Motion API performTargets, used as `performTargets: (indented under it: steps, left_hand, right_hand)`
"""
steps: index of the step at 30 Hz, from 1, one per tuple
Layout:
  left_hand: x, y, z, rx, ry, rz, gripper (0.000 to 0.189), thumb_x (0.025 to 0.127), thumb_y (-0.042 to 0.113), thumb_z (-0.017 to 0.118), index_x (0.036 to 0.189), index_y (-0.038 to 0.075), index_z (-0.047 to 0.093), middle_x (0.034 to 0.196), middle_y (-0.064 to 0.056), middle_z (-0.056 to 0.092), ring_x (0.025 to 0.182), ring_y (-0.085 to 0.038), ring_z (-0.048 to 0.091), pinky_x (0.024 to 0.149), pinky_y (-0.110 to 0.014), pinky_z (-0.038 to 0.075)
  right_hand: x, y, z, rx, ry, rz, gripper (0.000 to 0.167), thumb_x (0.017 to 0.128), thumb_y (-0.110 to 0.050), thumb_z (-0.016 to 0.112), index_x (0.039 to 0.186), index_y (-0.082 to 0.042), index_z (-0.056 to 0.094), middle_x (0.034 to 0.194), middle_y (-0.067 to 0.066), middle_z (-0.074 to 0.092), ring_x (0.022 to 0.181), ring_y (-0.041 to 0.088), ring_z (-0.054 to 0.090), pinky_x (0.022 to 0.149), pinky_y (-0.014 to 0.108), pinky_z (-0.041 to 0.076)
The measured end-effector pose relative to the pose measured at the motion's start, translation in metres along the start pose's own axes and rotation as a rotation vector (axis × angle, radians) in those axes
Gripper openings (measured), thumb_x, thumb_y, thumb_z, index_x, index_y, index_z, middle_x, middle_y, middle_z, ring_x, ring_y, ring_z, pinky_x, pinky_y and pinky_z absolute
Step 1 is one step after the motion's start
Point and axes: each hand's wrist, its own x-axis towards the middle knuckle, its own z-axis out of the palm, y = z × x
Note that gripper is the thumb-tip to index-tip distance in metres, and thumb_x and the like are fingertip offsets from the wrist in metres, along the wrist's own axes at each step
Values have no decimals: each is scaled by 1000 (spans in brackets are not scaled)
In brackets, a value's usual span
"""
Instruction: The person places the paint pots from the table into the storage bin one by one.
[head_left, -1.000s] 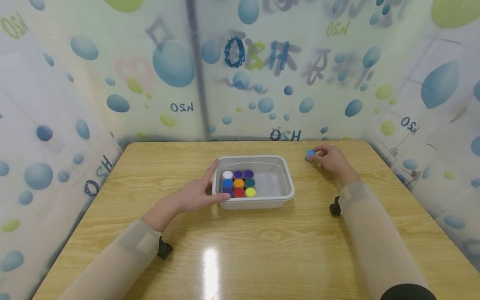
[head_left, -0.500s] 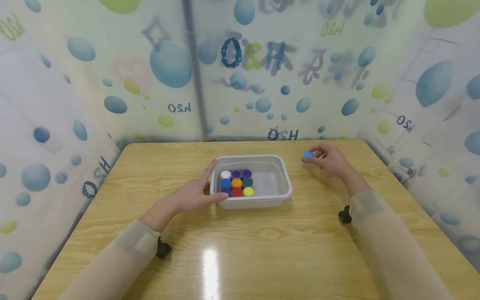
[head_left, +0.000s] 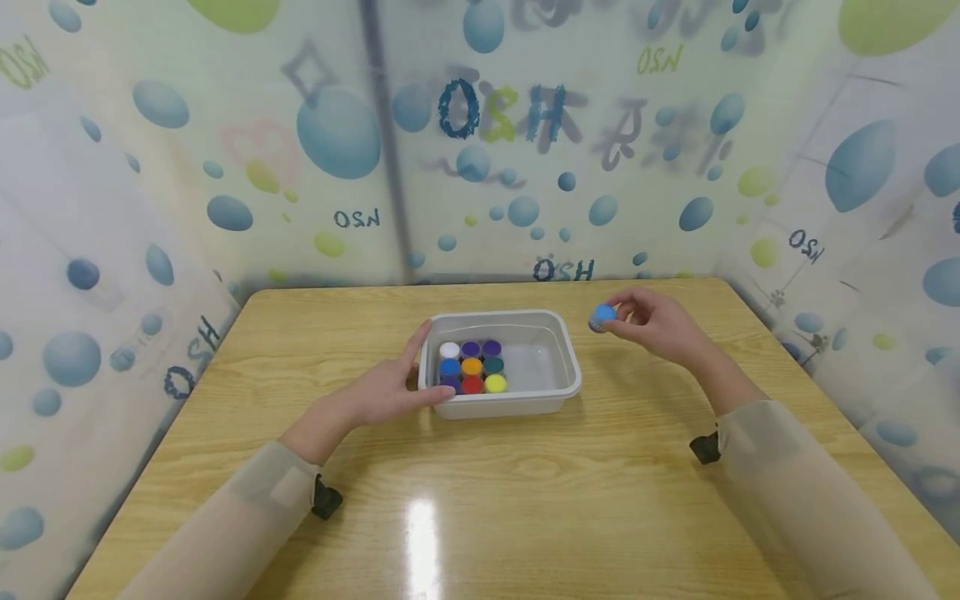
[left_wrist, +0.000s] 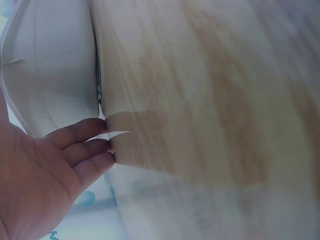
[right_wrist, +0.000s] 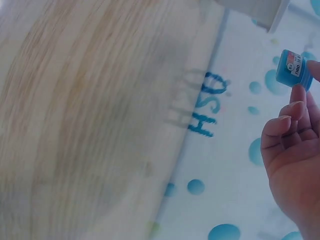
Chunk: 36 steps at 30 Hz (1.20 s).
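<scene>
In the head view my right hand (head_left: 662, 327) pinches a small paint jar (head_left: 602, 317) with a bright blue lid between thumb and fingertips, right of a white plastic bin (head_left: 543, 367). The right wrist view shows the jar's blue body with a printed label (right_wrist: 295, 65). Across the bin's left end spreads my left hand (head_left: 375, 390), its thumb on the front rim and its index finger along the left side. Below, its other fingers (left_wrist: 87, 152) lie against the bin's outside near the table. Inside, several paint jars (head_left: 472, 367) with coloured lids stand in rows at the left.
A wooden table (head_left: 480, 492) bears the bin. Behind it and on both sides hang white printed curtains (head_left: 480, 192) with blue and green spots. The bin's right part shows bare floor. Dark straps sit at both wrists.
My right hand has lifted the blue-lidded paint jar from the table at the back right and brought it left and nearer the bin. My left hand stays at the bin.
</scene>
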Motion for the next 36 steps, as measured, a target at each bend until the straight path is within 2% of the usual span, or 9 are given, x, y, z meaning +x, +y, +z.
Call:
performTargets:
  steps: [6, 9, 11, 14, 17, 19, 22, 29, 36]
  left_hand:
    - [0, 1, 0, -13, 0, -11, 123, 93, 84, 64, 174, 40, -18, 166, -28, 50, 142, -45, 62, 123, -66, 44]
    - [0, 1, -1, -17, -3, -11, 124, 93, 84, 64, 175, 40, -18, 167, -28, 49, 143, -45, 60, 123, -67, 43]
    - [0, 2, -1, -18, -3, -12, 123, 93, 84, 64, 174, 40, -18, 167, -27, 49, 144, -45, 60, 123, -67, 42]
    - [0, 2, -1, -13, -3, -13, 123, 93, 85, 64, 174, 41, -18, 167, -28, 49, 143, -46, 60, 123, -67, 43]
    - [0, 2, -1, -7, -4, -6, 123, 94, 85, 63, 174, 40, -19, 166, -29, 49, 142, -46, 61, 122, -68, 43]
    - [0, 2, -1, -13, -3, -8, 123, 93, 84, 63, 174, 42, -19, 167, -28, 49, 143, -46, 60, 123, -67, 43]
    - [-1, 2, -1, -14, -4, -5, 122, 94, 84, 63, 174, 42, -19, 167, -28, 49, 145, -46, 59, 123, -67, 43]
    - [-1, 1, 0, -16, -1, -7, 122, 93, 85, 64, 173, 43, -19, 166, -28, 50, 143, -45, 60, 123, -67, 43]
    - [-1, 0, 0, -20, -2, -9, 123, 92, 85, 64, 173, 43, -18, 167, -27, 50, 145, -45, 60, 123, -67, 43]
  right_hand:
    - [0, -22, 9, 8, -4, -107, 31, 101, -20, 81, 129, -9, 72, 101, 4, 63, 73, 16, 51, 63, 27, 44]
    - [2, -30, 17, -18, -15, -136, 29, 100, -22, 82, 126, -11, 74, 105, 7, 63, 81, 20, 52, 70, 29, 45]
    - [6, -34, 25, -45, -27, -154, 29, 100, -24, 83, 125, -13, 75, 114, 9, 65, 95, 23, 55, 81, 34, 47]
    - [13, -38, 36, -74, -41, -167, 29, 99, -29, 84, 124, -16, 77, 135, 12, 66, 125, 31, 51, 103, 49, 46]
    - [21, -40, 47, -85, -58, -162, 29, 98, -30, 84, 123, -17, 78, 153, 14, 59, 148, 39, 38, 119, 66, 35]
    - [26, -42, 54, -83, -75, -156, 30, 98, -29, 83, 124, -16, 78, 159, 16, 55, 155, 43, 31, 125, 72, 27]
    - [32, -46, 64, -79, -97, -157, 30, 96, -26, 84, 123, -15, 78, 162, 19, 52, 157, 44, 29, 127, 73, 24]
    - [43, -54, 82, -100, -110, -195, 29, 94, -27, 87, 119, -13, 79, 159, 20, 54, 155, 44, 33, 129, 69, 22]
    - [51, -60, 91, -98, -113, -162, 30, 96, -31, 85, 122, -16, 78, 162, 15, 54, 158, 42, 31, 131, 69, 18]
